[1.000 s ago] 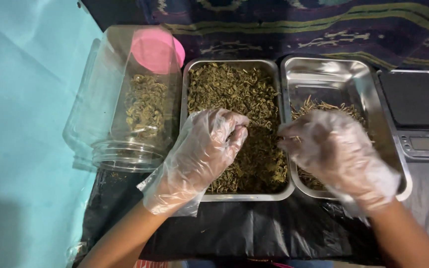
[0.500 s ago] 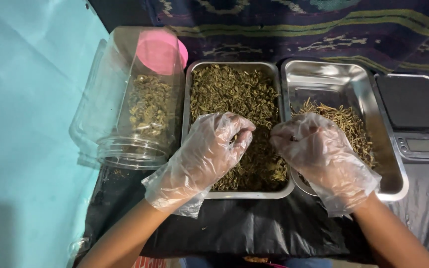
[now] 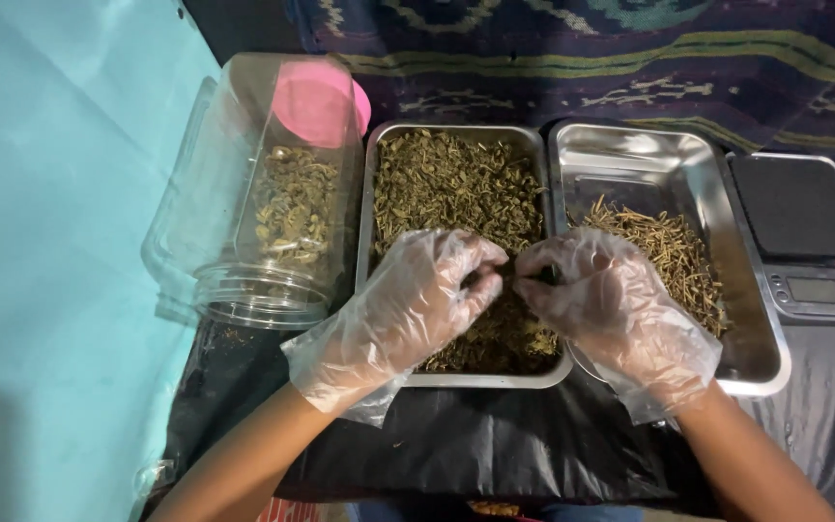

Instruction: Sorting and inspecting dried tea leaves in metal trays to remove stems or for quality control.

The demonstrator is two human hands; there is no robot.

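Both hands are wearing thin clear gloves and are meeting over the near part of a metal tray (image 3: 371, 242) full of dried green-brown leaves (image 3: 456, 188). The left hand (image 3: 413, 304) is curling its fingers in, and the right hand (image 3: 611, 304) is doing the same just beside it. Together their fingertips are pinching one small dark piece (image 3: 524, 275) between them, right above the leaves. Just past the right hand, a second shiny tray (image 3: 664, 159) is holding a small heap of thin dried stems (image 3: 664, 246). Farther out on that side, a small black scale (image 3: 809, 237) is sitting on the table (image 3: 495, 445). Beyond the left hand, a clear plastic jar (image 3: 263, 193) with a pink lid (image 3: 319, 101) is lying on its side with some leaves inside.
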